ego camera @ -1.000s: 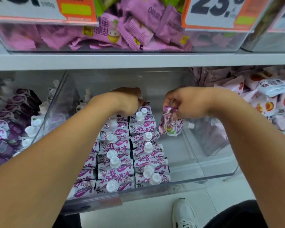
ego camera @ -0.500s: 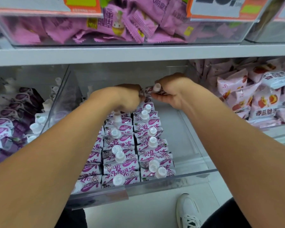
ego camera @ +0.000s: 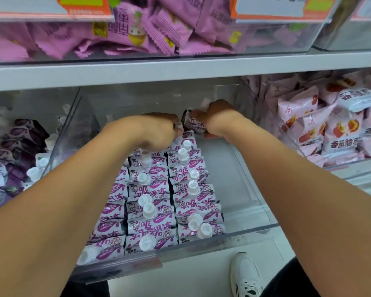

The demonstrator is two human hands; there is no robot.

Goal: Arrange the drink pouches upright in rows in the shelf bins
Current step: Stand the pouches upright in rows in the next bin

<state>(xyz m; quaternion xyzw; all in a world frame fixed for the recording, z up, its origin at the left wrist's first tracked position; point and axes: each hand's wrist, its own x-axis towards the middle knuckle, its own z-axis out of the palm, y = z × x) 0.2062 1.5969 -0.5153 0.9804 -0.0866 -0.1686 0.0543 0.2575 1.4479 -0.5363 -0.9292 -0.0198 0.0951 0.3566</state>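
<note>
At the back of the clear bin, right hand grips one drink pouch, fingers curled round it; pouch sits upright to slightly tilted, its white cap showing above the knuckles. Pouch is held at the far end of the bin, just beyond and to the right of the standing rows of pouches. Whether its base touches the bin floor cannot be told; the wrist hides it.

Left hand is just left of the held pouch, over the far end of the rows, fingers curled down among the rearmost pouches. It appears to pinch one cap there, but which pouch it holds is hidden under the knuckles. The two hands are close, nearly touching, with the held pouch between them.

Rows fill the left and middle of the bin, caps up, running from the front wall back to the hands. Right strip of the bin floor shows bare plastic.

Left of the bin: darker purple pouches in a neighbouring bin. Right of it: pink snack bags. Above it, on the upper shelf: purple wrapped sweets. Below the bin front: white shoe on the floor.
</note>
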